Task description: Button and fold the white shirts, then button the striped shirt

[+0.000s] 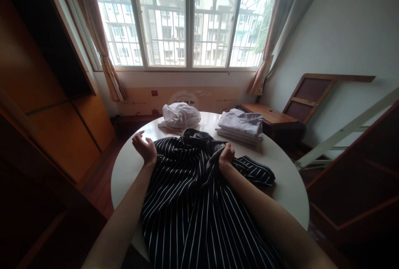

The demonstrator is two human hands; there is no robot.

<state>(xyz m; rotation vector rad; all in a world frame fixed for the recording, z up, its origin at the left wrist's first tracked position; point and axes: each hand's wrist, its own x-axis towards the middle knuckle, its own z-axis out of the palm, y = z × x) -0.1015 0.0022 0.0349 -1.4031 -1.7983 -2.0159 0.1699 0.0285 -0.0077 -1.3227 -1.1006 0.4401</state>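
Observation:
A dark shirt with white stripes [183, 194] lies spread over the round white table [124, 182], its lower part hanging toward me and its collar at the far end. My right hand [227, 155] is closed on the shirt's edge near the collar, where a greyish inner side shows. At the shirt's left shoulder is my left hand [145, 147], fingers apart and curved, with nothing held. One striped sleeve [257, 172] sticks out to the right, beyond my right wrist.
A crumpled white cloth [181, 115] sits at the table's far edge. To its right is a stack of folded white shirts [240, 125]. Behind stand a wooden desk [268, 115] and a window [187, 20]; an orange cabinet [71, 136] is at left.

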